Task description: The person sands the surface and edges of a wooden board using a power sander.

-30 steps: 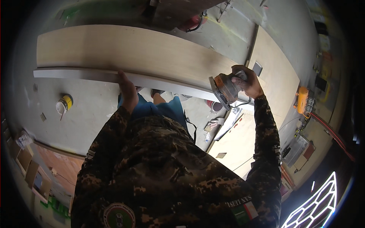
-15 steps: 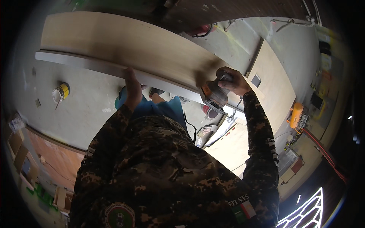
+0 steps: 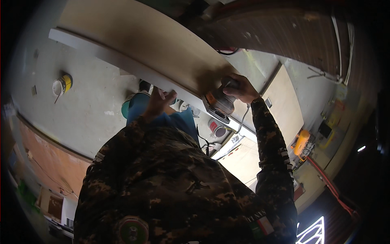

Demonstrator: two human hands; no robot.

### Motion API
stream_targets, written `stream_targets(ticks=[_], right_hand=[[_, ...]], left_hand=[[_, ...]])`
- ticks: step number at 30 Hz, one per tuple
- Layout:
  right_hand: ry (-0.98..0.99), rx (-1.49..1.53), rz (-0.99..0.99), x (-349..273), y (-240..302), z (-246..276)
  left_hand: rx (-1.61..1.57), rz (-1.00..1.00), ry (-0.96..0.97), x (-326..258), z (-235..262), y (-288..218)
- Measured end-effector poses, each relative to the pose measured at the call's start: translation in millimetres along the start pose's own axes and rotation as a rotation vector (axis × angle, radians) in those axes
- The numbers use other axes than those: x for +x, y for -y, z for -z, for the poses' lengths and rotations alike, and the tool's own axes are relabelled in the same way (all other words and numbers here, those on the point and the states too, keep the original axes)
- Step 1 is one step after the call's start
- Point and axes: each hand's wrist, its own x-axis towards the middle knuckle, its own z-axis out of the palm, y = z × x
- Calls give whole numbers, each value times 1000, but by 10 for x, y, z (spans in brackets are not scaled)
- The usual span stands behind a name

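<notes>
A long pale wooden board [image 3: 134,40] with a white front edge runs across the upper part of the view. My right hand [image 3: 241,87] grips an orange and grey power sander [image 3: 219,101] that rests on the board's near right end. My left hand [image 3: 158,101] holds the white front edge of the board, fingers curled over it, a little to the left of the sander. My camouflage jacket fills the lower middle of the picture.
A small yellow and white can [image 3: 63,84] stands on the grey concrete floor at the left. A second pale board [image 3: 284,105] lies at the right, with an orange tool [image 3: 301,141] beside it. A red and white round container [image 3: 217,128] sits below the board.
My right hand has slid the sander leftward along the board. My left hand has shifted right along the front edge. The view has tilted, so the board appears higher and more slanted.
</notes>
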Motion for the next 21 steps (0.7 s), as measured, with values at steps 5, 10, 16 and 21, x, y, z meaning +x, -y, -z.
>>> stream_targets(ticks=[5, 10, 16, 21], right_hand=[[50, -22, -49, 541, 480, -266], [6, -145, 73, 1048, 1186, -721], [-21, -299, 206, 1658, 1958, -1220], [-27, -283, 110, 2166, 2474, -1619]], left_hand=[[-23, -16, 31, 10, -102, -60], [-151, -40, 36, 30, -220, 104], [-218, -14, -11, 11, -289, 94], [-178, -49, -25, -2, -298, 190]])
